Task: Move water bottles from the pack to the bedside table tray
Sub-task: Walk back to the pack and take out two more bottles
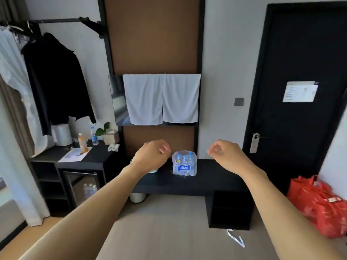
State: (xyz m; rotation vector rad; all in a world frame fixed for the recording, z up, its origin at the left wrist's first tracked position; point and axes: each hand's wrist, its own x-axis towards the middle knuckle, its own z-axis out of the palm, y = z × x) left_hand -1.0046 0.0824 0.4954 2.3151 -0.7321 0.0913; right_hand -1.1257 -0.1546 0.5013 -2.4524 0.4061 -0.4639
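A shrink-wrapped pack of water bottles (pixel 184 163) with blue caps and a blue label stands on a low black bench (pixel 216 182) against the wall. My left hand (pixel 152 155) is stretched out in the air just left of the pack, fingers curled loosely and holding nothing. My right hand (pixel 225 156) hangs to the right of the pack, also loosely curled and empty. Neither hand touches the pack. No bedside table or tray is in view.
A black desk (pixel 78 158) at the left carries a single water bottle (pixel 94 136), an orange drink bottle (pixel 82 143), a kettle and a tissue box. Clothes hang above it. White towels (pixel 161 98) cover a screen. Red bags (pixel 319 205) sit by the black door.
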